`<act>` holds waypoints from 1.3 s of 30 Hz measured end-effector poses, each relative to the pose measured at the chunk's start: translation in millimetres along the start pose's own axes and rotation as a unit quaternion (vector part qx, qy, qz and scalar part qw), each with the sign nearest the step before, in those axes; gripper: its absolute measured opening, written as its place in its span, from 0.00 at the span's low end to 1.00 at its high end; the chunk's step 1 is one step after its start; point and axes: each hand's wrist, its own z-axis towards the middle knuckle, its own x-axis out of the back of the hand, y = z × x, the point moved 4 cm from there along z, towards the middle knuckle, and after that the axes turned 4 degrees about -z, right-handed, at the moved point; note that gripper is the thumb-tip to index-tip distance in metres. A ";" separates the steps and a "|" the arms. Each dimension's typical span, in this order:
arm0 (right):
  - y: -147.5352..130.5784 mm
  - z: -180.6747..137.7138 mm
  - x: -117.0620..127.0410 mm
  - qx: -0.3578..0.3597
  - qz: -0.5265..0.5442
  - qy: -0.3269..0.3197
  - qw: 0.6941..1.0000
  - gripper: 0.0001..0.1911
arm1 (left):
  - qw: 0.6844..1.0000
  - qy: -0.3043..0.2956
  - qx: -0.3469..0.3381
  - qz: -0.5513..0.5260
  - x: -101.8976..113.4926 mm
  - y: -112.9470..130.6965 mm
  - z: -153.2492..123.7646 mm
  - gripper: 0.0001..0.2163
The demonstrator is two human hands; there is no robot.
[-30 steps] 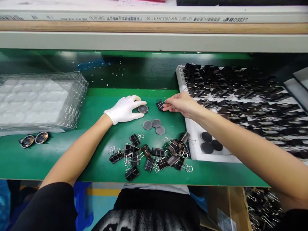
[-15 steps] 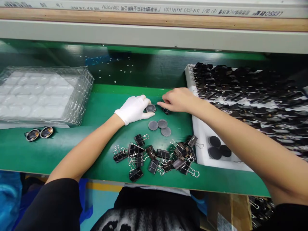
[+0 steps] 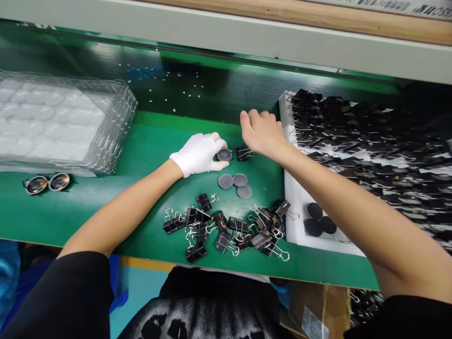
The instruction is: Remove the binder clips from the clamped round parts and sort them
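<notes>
My left hand, in a white glove, rests on the green bench with thumb and fingers closed around a round grey rimmed piece. Just right of it lies a black binder clip with wire handles, apart from both hands. My bare right hand is raised beyond that clip, beside the tray's left edge. Its fingers are curled and their tips are hidden, so I cannot make out anything in them. Closer to me lie three flat grey discs and a heap of black binder clips.
A white foam tray at right holds rows of dark clipped pieces and three black discs. Clear plastic trays are stacked at left, with round-lensed sunglasses in front. White specks dot the back panel. A cardboard box stands below the bench edge.
My right hand has moved away from the binder clip, up and to the right; the clip now lies free on the bench. My left hand stays at the round grey piece. The view has tilted slightly.
</notes>
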 end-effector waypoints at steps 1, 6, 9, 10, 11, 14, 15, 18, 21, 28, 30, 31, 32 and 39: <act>-1.9 2.3 -4.3 0.008 0.016 0.007 1.000 0.41 | 1.000 -0.001 0.002 0.000 -0.2 0.0 0.4 0.23; 0.5 7.1 -35.7 0.007 0.062 -0.023 0.998 0.34 | 1.000 0.004 0.011 0.002 -2.5 -0.9 0.9 0.22; 12.2 6.0 -46.3 -0.016 0.094 -0.016 0.995 0.34 | 1.000 0.002 0.009 -0.013 -3.6 0.2 1.2 0.21; 15.7 5.6 -47.7 -0.017 0.099 -0.005 0.995 0.34 | 1.000 -0.002 0.009 -0.019 -3.9 0.9 1.7 0.21; 18.6 5.1 -48.4 -0.015 0.102 0.008 0.995 0.34 | 1.000 -0.006 0.007 -0.024 -4.1 1.9 2.5 0.21; 22.4 3.7 -49.2 -0.006 0.098 0.035 0.995 0.35 | 0.999 -0.014 0.000 -0.036 -4.3 6.2 5.9 0.23; 22.5 3.2 -49.3 -0.005 0.095 0.039 0.995 0.36 | 0.999 -0.014 -0.002 -0.039 -4.2 7.8 7.1 0.23; 21.8 2.1 -49.7 -0.006 0.095 0.037 0.995 0.36 | 0.999 -0.017 -0.003 -0.046 -4.8 12.2 10.8 0.23; 21.2 1.4 -49.4 -0.011 0.098 0.030 0.995 0.34 | 0.999 -0.019 -0.003 -0.051 -6.4 15.8 14.2 0.23; 22.6 3.0 -47.7 -0.031 0.132 0.021 0.991 0.31 | 0.998 -0.021 0.012 -0.061 -10.1 17.7 19.1 0.23; 21.8 5.1 -49.2 -0.036 0.137 0.022 0.990 0.31 | 0.998 -0.020 0.015 -0.058 -9.6 16.7 19.1 0.24; 20.9 6.5 -50.1 -0.042 0.136 0.023 0.990 0.32 | 0.998 -0.019 0.015 -0.055 -9.0 16.4 19.2 0.24; 19.8 7.8 -50.5 -0.050 0.136 0.024 0.989 0.32 | 0.998 -0.018 0.014 -0.051 -8.2 16.4 19.2 0.24; 17.8 -6.5 -2.8 -0.037 0.207 0.036 0.977 0.29 | 0.996 0.008 0.086 -0.016 -3.9 20.3 10.6 0.27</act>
